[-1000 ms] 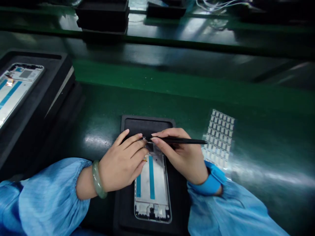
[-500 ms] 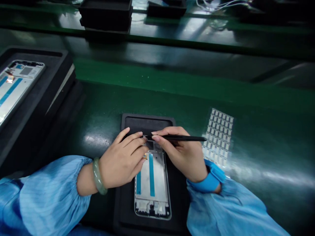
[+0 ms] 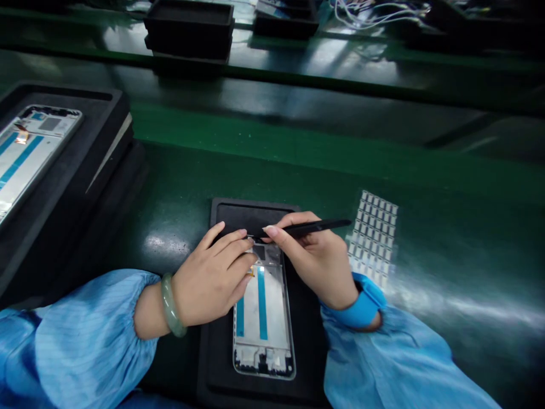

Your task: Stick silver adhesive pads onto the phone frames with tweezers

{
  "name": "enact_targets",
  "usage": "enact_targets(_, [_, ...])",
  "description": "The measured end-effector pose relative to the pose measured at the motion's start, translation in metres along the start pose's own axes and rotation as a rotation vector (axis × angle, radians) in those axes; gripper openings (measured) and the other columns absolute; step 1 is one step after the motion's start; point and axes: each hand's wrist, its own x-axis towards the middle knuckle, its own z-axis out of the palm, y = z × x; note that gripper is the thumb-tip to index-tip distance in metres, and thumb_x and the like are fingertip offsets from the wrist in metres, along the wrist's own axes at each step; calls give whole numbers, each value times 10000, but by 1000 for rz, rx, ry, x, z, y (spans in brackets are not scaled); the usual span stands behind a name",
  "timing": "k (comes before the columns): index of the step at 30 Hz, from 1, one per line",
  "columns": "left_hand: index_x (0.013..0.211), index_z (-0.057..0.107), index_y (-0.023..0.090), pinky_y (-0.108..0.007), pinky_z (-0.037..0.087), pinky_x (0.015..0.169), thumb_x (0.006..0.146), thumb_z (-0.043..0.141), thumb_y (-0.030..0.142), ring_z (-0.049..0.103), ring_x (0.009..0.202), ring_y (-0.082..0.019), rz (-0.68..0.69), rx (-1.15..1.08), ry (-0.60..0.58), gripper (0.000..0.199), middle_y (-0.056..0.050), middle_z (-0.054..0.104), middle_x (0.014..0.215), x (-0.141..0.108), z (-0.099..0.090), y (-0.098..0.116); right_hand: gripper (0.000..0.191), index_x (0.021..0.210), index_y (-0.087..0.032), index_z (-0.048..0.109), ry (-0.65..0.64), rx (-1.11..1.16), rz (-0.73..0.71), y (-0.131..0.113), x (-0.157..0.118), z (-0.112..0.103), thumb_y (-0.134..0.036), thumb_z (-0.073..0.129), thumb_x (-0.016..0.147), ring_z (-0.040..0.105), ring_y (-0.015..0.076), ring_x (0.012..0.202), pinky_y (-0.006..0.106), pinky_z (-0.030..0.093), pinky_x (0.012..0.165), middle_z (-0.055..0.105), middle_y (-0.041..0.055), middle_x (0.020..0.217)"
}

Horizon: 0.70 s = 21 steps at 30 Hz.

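A phone mid-frame [image 3: 276, 307] with blue strips lies in a black foam tray [image 3: 221, 363] in front of me. My left hand [image 3: 215, 275], a green bangle at its wrist, rests over the frame's upper left, fingers stretched out and the fingertips at its top edge. Between the thumb and fingers of my right hand [image 3: 319, 255] is a pair of black tweezers [image 3: 317, 226], pointing left toward the frame's top edge. The tweezers' tips are hard to make out beside my left fingertips. A blue band [image 3: 361, 304] circles my right wrist.
To the right lies a sheet of small pale parts [image 3: 374, 233] on the green bench [image 3: 179, 176]. Stacked foam trays [image 3: 102, 125] at left carry another phone frame [image 3: 42, 142]. Black trays [image 3: 189, 31] and white cables [image 3: 374, 14] sit along the back.
The tweezers' back end has tilted up, and my right hand has shifted slightly up. My left hand stays on the phone mid-frame. The whole view has shifted slightly.
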Motion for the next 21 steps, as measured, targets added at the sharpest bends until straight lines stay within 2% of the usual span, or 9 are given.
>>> enact_targets(3, [1124,561,136,-483,222,1113,925,391,237,401,1266,-232,-3,-3,-3,280,-81,554,1239,0,0,0,140,792,-206,578,7,-22,-19,2,-2,0,-332,634,811,644,144,602,243,507,518,618,-3,754])
enact_targets(8, [1120,563,136,-481,214,1117,926,390,238,395,1269,-233,-1,-15,-7,279,-77,554,1237,0,-1,0,98,804,-217,596,120,7,-34,6,-5,0,-301,645,807,638,148,648,246,508,516,617,14,789])
enact_targets(12, [1127,560,144,-489,219,1114,925,393,240,395,1271,-237,-6,-25,-14,280,-79,552,1242,0,0,-1,118,865,-216,587,53,135,-6,7,-6,1,-298,647,805,660,178,724,275,544,569,650,36,850])
enact_targets(17, [1119,566,150,-489,225,1111,921,397,237,401,1268,-235,-9,-36,-6,274,-79,560,1231,1,0,-1,109,865,-207,588,-17,-8,-75,4,-5,1,-289,635,810,656,184,766,297,547,647,660,36,837])
enact_targets(21, [1111,571,149,-487,233,1110,917,403,237,405,1264,-233,-5,-41,0,271,-82,564,1223,1,0,-1,82,859,-214,594,-17,-68,-126,4,-5,1,-275,625,815,659,180,779,293,541,667,663,22,839])
